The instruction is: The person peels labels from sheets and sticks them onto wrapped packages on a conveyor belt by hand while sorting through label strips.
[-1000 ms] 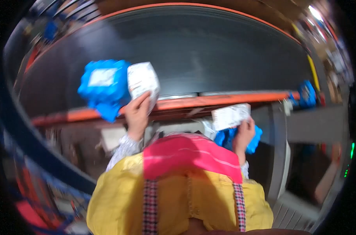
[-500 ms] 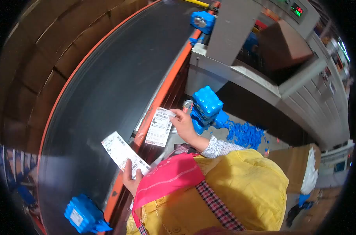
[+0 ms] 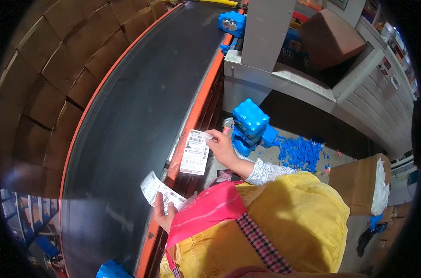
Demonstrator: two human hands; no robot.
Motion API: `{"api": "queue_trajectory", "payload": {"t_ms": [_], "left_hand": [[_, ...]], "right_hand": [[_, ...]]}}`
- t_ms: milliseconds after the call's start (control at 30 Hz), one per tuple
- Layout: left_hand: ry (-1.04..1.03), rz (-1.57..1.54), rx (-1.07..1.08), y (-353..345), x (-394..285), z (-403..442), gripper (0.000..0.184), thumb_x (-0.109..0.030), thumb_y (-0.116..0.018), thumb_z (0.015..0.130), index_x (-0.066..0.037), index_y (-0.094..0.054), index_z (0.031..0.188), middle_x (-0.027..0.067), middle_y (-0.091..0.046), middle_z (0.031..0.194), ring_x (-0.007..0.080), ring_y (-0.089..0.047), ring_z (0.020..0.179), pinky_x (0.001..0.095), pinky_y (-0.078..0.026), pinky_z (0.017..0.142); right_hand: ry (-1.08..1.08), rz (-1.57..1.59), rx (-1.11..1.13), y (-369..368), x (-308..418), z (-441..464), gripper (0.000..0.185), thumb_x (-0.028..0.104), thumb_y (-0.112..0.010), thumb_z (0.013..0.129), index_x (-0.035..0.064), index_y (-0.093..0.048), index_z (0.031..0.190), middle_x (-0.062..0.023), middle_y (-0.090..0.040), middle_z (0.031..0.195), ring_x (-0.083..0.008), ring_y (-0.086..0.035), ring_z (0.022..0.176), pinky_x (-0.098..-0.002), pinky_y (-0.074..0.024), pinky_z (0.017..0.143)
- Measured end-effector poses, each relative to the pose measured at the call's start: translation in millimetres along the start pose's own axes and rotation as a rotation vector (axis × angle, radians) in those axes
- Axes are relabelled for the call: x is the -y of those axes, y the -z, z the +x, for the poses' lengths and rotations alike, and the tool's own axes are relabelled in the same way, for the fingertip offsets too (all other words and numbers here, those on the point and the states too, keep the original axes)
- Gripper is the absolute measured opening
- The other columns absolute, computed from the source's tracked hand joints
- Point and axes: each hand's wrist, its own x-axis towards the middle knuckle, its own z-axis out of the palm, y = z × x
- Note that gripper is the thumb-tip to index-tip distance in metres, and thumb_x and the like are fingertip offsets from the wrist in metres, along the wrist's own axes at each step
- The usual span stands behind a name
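My right hand (image 3: 223, 149) pinches the upper right corner of a white printed shipping label (image 3: 194, 155) with barcodes. This label hangs upright over the orange edge of the conveyor. Lower down, my left hand (image 3: 164, 214) is closed on another shipping label (image 3: 160, 192), its thumb and fingers at the lower part. That label is tilted and its upper left end curls, above the black belt (image 3: 131, 111). At the belt's near end, a blue-wrapped parcel (image 3: 112, 269) is partly cut off by the view.
Blue-wrapped parcels (image 3: 250, 116) are stacked on the floor beside blue scraps (image 3: 299, 154). A grey machine (image 3: 268, 37) with a cardboard box (image 3: 331, 39) inside stands at the right. Another blue parcel (image 3: 232, 23) sits at the belt's far end. Stacked cartons (image 3: 48, 92) line the left.
The left label has tilted and its upper end now curls. The near blue parcel has shifted down, mostly out of view. The right hand still holds its label, and the whole view has shifted slightly.
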Motion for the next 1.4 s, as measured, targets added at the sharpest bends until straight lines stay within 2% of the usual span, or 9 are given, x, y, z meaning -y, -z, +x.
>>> {"api": "queue_trajectory", "payload": {"t_ms": [267,300,500,600,800,900,1000,1100,1400], "left_hand": [[-0.013,-0.006,-0.034,-0.5,2.2,-0.7,0.046,0.011,-0.05,0.08,0.001,-0.052,0.125,0.0124,-0.058,0.114,0.0014,-0.042,0.052,0.0177,-0.034,0.046],[-0.015,-0.01,-0.034,-0.5,1.2,-1.1,0.045,0.011,-0.05,0.08,0.001,-0.052,0.124,0.0126,-0.058,0.113,0.0016,-0.043,0.052,0.0178,-0.035,0.046],[0.0,0.018,-0.027,1.5,-1.7,-2.9,0.043,0.009,-0.052,0.079,0.003,-0.053,0.122,0.0146,-0.058,0.114,0.0029,-0.045,0.054,0.0189,-0.036,0.047],[-0.111,0.057,-0.026,8.8,20.2,4.2,0.043,0.009,-0.052,0.079,0.004,-0.053,0.122,0.0137,-0.059,0.112,0.0029,-0.044,0.054,0.0192,-0.037,0.048],[0.01,0.03,-0.028,0.4,-3.0,-4.3,0.044,0.009,-0.052,0.079,0.004,-0.053,0.122,0.0096,-0.061,0.101,0.0023,-0.044,0.055,0.0192,-0.037,0.049],[-0.003,0.011,-0.018,-1.9,-8.0,-6.3,0.043,0.009,-0.053,0.079,0.004,-0.054,0.122,0.0086,-0.061,0.098,0.0022,-0.044,0.054,0.0195,-0.037,0.049],[-0.071,0.075,-0.013,0.9,-0.4,-3.7,0.042,0.008,-0.053,0.078,0.003,-0.055,0.12,0.0084,-0.061,0.098,0.0023,-0.044,0.054,0.0195,-0.037,0.049],[-0.017,0.064,-0.037,-2.4,-6.3,-5.2,0.042,0.008,-0.054,0.078,0.004,-0.056,0.12,0.0084,-0.061,0.098,0.0026,-0.045,0.055,0.0193,-0.038,0.05],[-0.039,0.016,-0.018,-3.4,-3.6,-5.6,0.039,0.008,-0.054,0.079,0.003,-0.057,0.118,0.01,-0.061,0.1,0.0041,-0.047,0.058,0.0204,-0.041,0.052]], "right_hand": [[-0.014,0.075,0.023,-2.0,2.8,-0.5,0.023,0.002,-0.053,0.086,-0.0038,-0.055,0.108,-0.005,-0.061,0.093,-0.0084,-0.058,0.085,-0.0214,-0.0467,0.073],[-0.02,0.058,0.008,-2.7,3.9,-0.4,0.021,0.001,-0.052,0.086,-0.0049,-0.056,0.106,-0.0072,-0.063,0.093,-0.0097,-0.06,0.085,-0.0234,-0.0483,0.074],[-0.021,0.114,0.034,-5.9,3.5,-1.2,0.02,0.001,-0.052,0.087,-0.0045,-0.056,0.106,-0.0066,-0.063,0.092,-0.0097,-0.06,0.084,-0.0234,-0.0483,0.073],[-0.031,0.016,0.037,-5.5,10.3,-2.6,0.021,0.001,-0.052,0.087,-0.0046,-0.056,0.106,-0.007,-0.063,0.092,-0.0099,-0.06,0.084,-0.0236,-0.0484,0.073],[-0.035,0.001,0.037,-5.1,11.3,-2.4,0.021,0.001,-0.052,0.086,-0.0047,-0.057,0.106,-0.0076,-0.063,0.091,-0.0106,-0.06,0.084,-0.024,-0.0485,0.074],[-0.028,0.0,0.041,-3.5,8.8,-2.1,0.021,0.003,-0.053,0.086,-0.0043,-0.057,0.105,-0.0043,-0.062,0.09,-0.0076,-0.058,0.081,-0.0213,-0.0465,0.07],[-0.032,0.045,0.027,-3.8,5.7,-2.6,0.02,0.002,-0.053,0.086,-0.0043,-0.057,0.105,-0.0043,-0.062,0.091,-0.0075,-0.057,0.082,-0.0215,-0.0462,0.071],[-0.029,0.059,0.011,-3.6,3.9,-2.9,0.02,0.002,-0.053,0.086,-0.0042,-0.057,0.104,-0.0041,-0.062,0.092,-0.0073,-0.057,0.083,-0.0213,-0.0459,0.071],[-0.02,0.013,-0.008,-1.7,2.8,-4.0,0.02,0.003,-0.054,0.086,-0.0037,-0.058,0.104,-0.0028,-0.062,0.089,-0.0066,-0.057,0.081,-0.0205,-0.0456,0.07]]}}
